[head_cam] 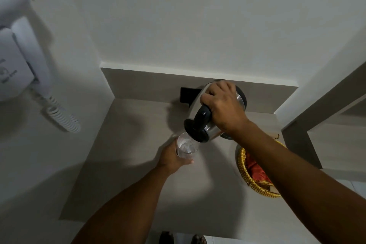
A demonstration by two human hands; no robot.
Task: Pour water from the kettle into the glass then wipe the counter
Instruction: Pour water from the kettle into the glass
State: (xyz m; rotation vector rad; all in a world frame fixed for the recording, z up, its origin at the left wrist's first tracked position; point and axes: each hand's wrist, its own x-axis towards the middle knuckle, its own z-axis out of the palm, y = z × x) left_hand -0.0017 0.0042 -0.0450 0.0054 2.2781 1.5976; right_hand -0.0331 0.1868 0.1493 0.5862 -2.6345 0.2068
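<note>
A steel kettle (213, 128) with a black lid and handle is tipped down to the left, its lid end right over the glass. My right hand (222, 105) grips its handle from above. The clear glass (186, 147) stands on the grey counter (128, 164) with water in it. My left hand (171, 159) wraps around the glass from the left and below, holding it in place.
A gold wire basket (245, 172) with red cloth inside sits on the counter at the right, partly under my right forearm. A black kettle base (188, 94) lies by the back wall. A white wall phone (17, 61) with a coiled cord hangs at the left.
</note>
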